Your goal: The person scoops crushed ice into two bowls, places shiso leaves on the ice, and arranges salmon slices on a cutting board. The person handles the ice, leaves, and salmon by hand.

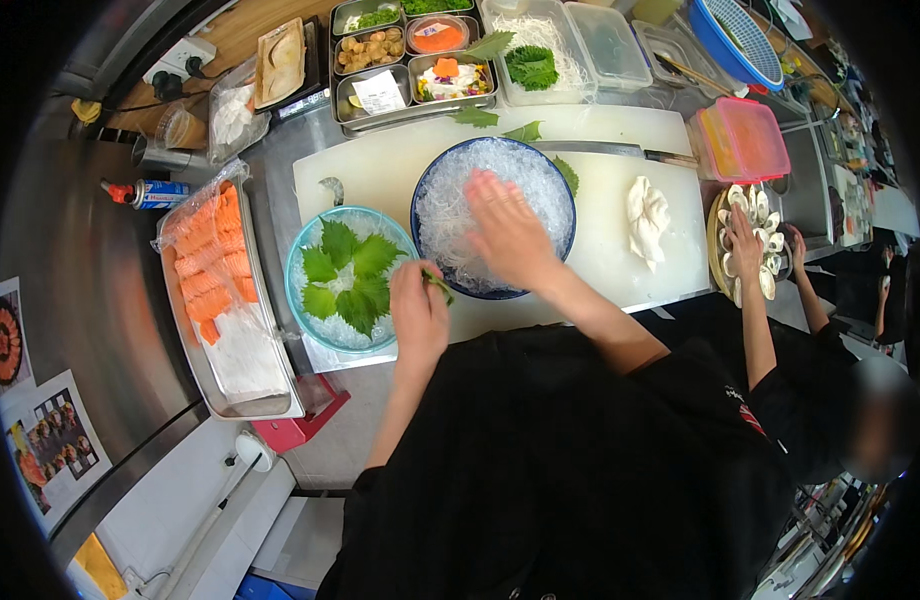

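Observation:
My right hand (511, 229) lies flat over a dark blue-rimmed bowl (572, 214) filled with crushed ice (497, 156). White shreds (448, 244), like shredded daikon, lie on the ice under and beside its fingers. My left hand (418, 311) pinches green shiso leaf (437, 285) between thumb and fingers; how many leaves it holds is unclear. Just left of that hand stands a turquoise bowl (292, 300) of ice, with several shiso leaves (373, 255) fanned in a ring. Both bowls rest on a white cutting board (602, 247).
Behind the bowl lies a long knife (580, 148). A white cloth (646, 221) is on the board's right side. Salmon pieces (216, 259) fill part of a steel tray (295, 401) at left. Garnish containers (411, 109) line the back. At right, another person's hand (745, 244) touches a shellfish platter (719, 259).

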The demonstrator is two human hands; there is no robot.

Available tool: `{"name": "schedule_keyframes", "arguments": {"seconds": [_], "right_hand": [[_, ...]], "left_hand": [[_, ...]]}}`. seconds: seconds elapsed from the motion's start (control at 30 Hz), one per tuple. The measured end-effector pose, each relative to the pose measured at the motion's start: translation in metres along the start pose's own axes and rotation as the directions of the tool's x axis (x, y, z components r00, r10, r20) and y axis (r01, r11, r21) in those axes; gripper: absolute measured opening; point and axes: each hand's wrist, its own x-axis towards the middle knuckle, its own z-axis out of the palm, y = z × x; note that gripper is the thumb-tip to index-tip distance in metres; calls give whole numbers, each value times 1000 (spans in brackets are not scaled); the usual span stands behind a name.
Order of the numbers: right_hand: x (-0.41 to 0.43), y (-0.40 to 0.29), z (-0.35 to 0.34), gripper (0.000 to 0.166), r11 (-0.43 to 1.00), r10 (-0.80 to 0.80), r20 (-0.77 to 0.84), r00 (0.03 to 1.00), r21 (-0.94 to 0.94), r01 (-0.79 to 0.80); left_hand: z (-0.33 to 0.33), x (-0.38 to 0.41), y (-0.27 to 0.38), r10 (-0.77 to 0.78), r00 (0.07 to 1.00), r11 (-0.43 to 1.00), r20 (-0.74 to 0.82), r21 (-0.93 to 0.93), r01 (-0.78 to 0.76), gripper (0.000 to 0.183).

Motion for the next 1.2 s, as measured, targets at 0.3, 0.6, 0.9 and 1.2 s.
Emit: {"name": "schedule_keyframes", "arguments": {"seconds": [0.3, 0.6, 0.9, 1.2], "right_hand": [[-16, 23, 16, 55, 986, -128, 132, 983, -87, 140], [-22, 25, -9, 48, 992, -17, -34, 999, 122, 21], [-19, 27, -36, 20, 976, 189, -450, 873, 188, -114], [28, 44, -6, 16, 294, 388, 132, 912, 920, -258]], "left_hand": [[-6, 34, -6, -27, 998, 999, -50, 26, 28, 13], [-1, 13, 0, -52, 999, 986, -6, -162, 51, 16], [10, 66, 16, 12, 979, 997, 205, -74, 3, 27], [8, 119, 13, 29, 919, 873, 394, -457, 169, 37]]}}
